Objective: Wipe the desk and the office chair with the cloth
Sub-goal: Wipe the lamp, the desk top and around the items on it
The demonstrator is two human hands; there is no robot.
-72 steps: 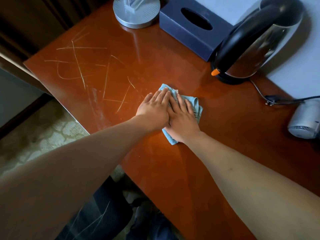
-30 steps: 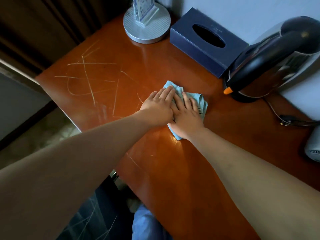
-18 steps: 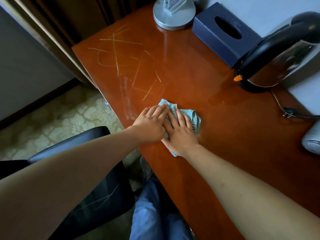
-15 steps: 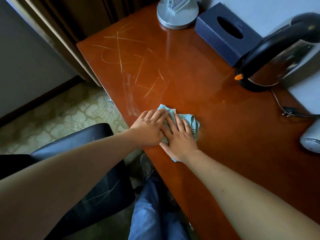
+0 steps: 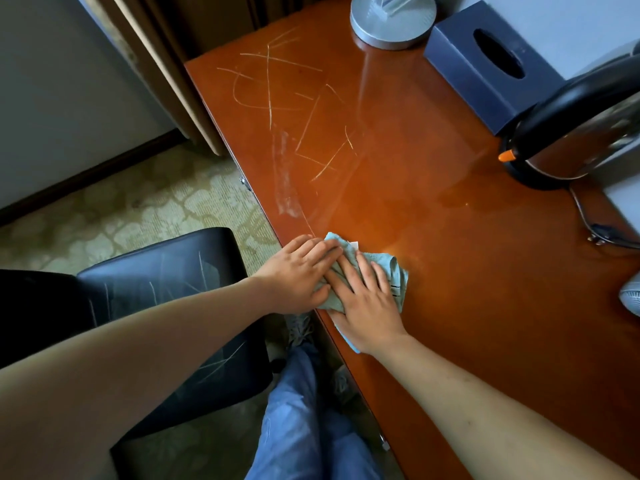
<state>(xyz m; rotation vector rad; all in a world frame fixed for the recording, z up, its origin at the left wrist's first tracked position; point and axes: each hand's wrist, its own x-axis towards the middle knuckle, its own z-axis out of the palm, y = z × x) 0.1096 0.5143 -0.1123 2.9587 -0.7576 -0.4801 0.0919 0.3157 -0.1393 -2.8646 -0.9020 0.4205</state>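
Both hands flat on cloth (image 5: 388,271), fingers straight, pressing, not gripping. Left hand (image 5: 298,271) over cloth's chair-side end, partly past desk (image 5: 450,237) front edge; right hand (image 5: 367,303) beside it, covering cloth's middle. Cloth sits at desk's front edge, long axis roughly along that edge. Pale scratches (image 5: 287,98) and smear lie away from front edge, ahead of fingertips, toward desk's far corner. Chair (image 5: 156,271) just off front edge, under left forearm, judged not yet wiped. Left hand nearer chair.
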